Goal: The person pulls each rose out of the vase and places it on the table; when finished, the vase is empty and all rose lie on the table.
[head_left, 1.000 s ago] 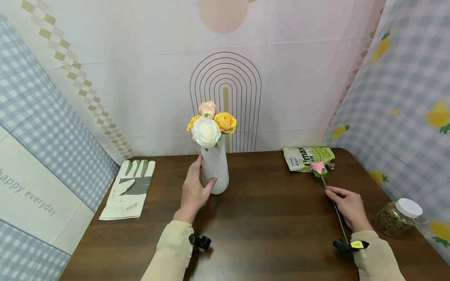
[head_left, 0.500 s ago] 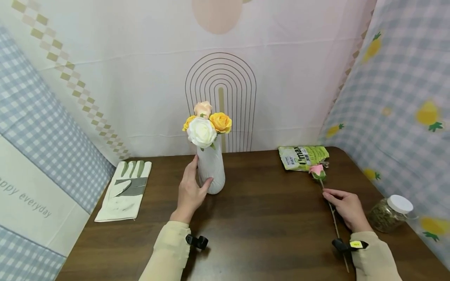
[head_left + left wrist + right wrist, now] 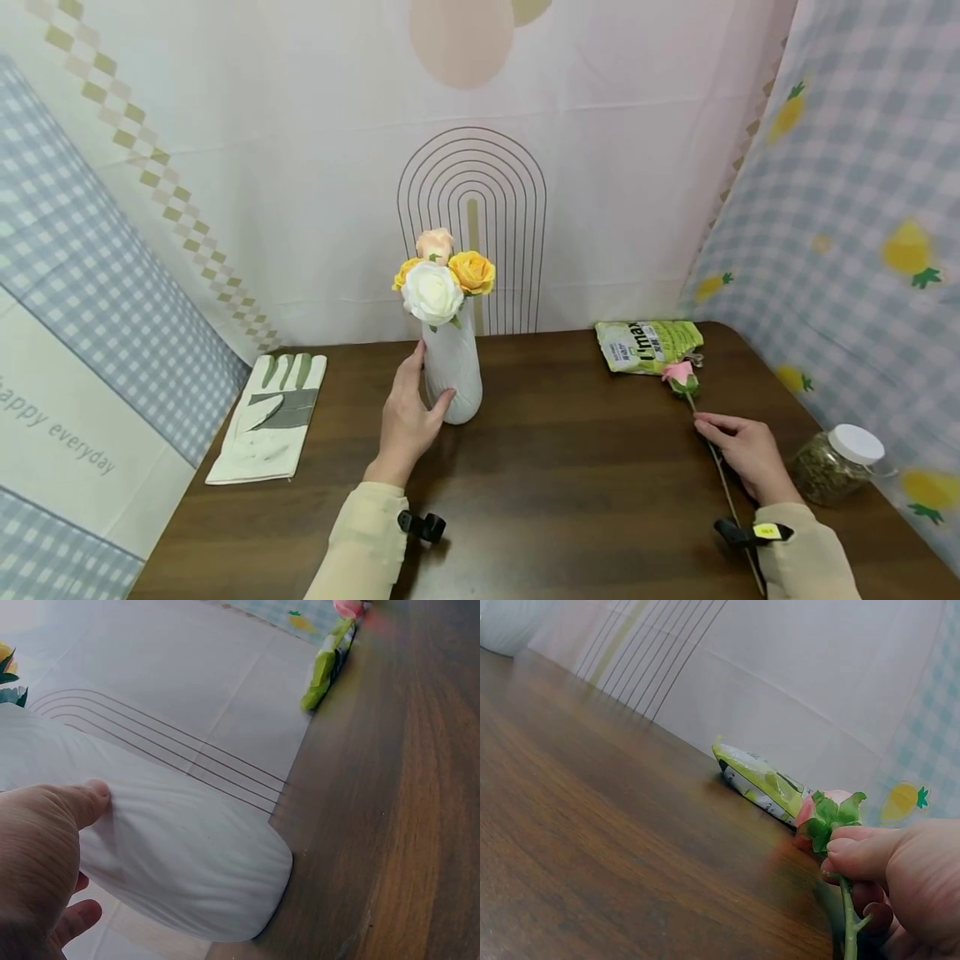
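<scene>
A white ribbed vase (image 3: 453,371) stands upright on the table and bears a white rose (image 3: 432,293), a yellow rose (image 3: 472,272), a second yellow one partly hidden, and a peach rose (image 3: 435,244). My left hand (image 3: 408,421) grips the vase from its left side, thumb across the front, as the left wrist view also shows. At the right, my right hand (image 3: 742,450) pinches the stem of a pink rose (image 3: 680,375) between thumb and fingers, just below the bloom. The stem runs back under the wrist toward the table's near edge.
A green and white packet (image 3: 648,346) lies at the back right, just behind the pink rose. Beside my right hand stands a jar (image 3: 832,467) of dried herbs with a white lid. A folded work glove (image 3: 270,421) lies at the left. Patterned cloth walls enclose the table.
The head view has shifted slightly. Both hands keep their holds on the vase and the pink rose; the rose's stem has turned a little beneath the right wrist.
</scene>
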Demonstrator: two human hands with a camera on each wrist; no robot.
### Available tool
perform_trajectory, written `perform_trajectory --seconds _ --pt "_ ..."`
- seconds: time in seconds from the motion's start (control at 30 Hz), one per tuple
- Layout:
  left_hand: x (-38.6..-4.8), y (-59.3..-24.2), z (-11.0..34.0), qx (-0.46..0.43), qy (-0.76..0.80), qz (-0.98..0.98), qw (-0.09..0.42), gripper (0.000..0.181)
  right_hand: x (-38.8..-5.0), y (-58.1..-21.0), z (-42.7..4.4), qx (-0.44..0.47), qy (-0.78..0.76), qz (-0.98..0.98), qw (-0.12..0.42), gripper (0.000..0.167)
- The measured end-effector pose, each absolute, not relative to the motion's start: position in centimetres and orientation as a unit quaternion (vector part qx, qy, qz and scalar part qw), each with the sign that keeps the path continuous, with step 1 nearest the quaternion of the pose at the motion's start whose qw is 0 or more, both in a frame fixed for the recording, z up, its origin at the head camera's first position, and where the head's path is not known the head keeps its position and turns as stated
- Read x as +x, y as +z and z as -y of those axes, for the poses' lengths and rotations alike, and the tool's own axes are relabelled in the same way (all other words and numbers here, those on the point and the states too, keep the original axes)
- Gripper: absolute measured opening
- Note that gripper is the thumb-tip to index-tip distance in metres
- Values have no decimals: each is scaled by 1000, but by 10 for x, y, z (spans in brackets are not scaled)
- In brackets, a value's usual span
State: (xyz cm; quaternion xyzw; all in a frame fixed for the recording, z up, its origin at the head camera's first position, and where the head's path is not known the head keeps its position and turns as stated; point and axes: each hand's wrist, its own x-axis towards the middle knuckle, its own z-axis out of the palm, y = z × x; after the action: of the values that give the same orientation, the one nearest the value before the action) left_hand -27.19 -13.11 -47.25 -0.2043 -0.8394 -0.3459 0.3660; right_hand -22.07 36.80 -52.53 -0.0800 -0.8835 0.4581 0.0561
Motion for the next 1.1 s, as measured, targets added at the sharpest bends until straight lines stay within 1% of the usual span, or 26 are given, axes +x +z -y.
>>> perform_trajectory --seconds 0.33,0.87,1.1 --pt "-273 -471 133 -203 -352 834 372 88 -226 -520 -368 -73 456 885 67 47" --pt "-273 -477 132 -206 -351 835 371 90 -221 -522 -365 -94 459 882 44 50" --pt "-273 -475 131 -205 -351 838 365 89 -218 -510 -362 -101 454 884 51 52"
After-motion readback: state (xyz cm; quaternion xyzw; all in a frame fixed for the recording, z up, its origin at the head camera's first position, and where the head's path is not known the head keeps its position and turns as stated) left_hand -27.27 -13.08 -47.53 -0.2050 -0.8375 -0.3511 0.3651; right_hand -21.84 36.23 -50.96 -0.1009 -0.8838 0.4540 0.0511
